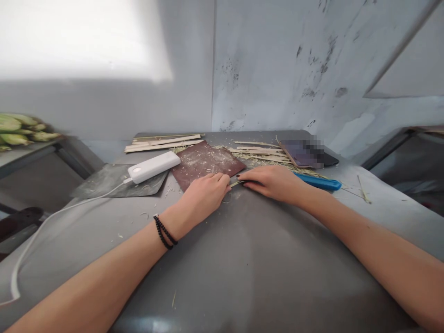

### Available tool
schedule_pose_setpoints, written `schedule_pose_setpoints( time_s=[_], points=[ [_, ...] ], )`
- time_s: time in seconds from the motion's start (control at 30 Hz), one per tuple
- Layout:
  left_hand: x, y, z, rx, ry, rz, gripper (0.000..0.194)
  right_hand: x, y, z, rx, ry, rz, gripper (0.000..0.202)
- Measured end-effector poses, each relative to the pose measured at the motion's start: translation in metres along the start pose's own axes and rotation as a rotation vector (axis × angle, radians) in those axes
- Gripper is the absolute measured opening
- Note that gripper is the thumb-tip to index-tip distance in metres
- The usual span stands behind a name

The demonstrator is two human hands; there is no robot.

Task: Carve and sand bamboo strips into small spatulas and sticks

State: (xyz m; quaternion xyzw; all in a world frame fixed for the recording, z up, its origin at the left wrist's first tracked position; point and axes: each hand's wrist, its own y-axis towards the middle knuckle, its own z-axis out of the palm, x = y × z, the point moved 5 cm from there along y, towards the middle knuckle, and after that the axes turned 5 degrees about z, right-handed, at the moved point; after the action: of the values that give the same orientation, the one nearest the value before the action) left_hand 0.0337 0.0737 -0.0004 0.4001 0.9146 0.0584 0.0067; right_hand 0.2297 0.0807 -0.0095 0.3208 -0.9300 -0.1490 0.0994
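Observation:
My left hand, with a black bead bracelet at the wrist, is closed on one end of a thin yellow-green strip. Opposite it, my right hand pinches the strip's other end between thumb and fingers. Only a short length shows between the two hands; the rest is hidden by fingers. Just behind the left hand lies a dark red-brown sheet of sandpaper, dusted with pale shavings. Beside the right wrist is a blue-handled cutter, partly covered by that hand.
A white power bank with a cable rests on a grey sheet at left. Pale flat wooden strips lie at the back, with more strips near a phone. Green corn-like husks sit on a side table.

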Motion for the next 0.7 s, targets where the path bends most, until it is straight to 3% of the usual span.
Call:
schedule_pose_setpoints(
  time_s=[0.17,0.43,0.57,0.7],
  points=[
    [-0.001,0.000,-0.003,-0.013,0.008,-0.019,0.026,-0.005,0.002,-0.004,-0.060,-0.024,0.052,0.024],
    [0.015,-0.013,-0.030,-0.102,-0.083,-0.122,0.021,0.001,0.002,-0.028,-0.259,0.150,0.087,0.025],
    [0.029,-0.020,-0.042,-0.143,-0.234,-0.172,0.030,-0.010,-0.001,-0.042,-0.363,0.272,0.219,0.024],
    [0.033,-0.023,-0.039,-0.087,-0.507,-0.167,0.034,-0.032,-0.005,-0.045,-0.397,0.383,0.389,0.032]
  ],
)
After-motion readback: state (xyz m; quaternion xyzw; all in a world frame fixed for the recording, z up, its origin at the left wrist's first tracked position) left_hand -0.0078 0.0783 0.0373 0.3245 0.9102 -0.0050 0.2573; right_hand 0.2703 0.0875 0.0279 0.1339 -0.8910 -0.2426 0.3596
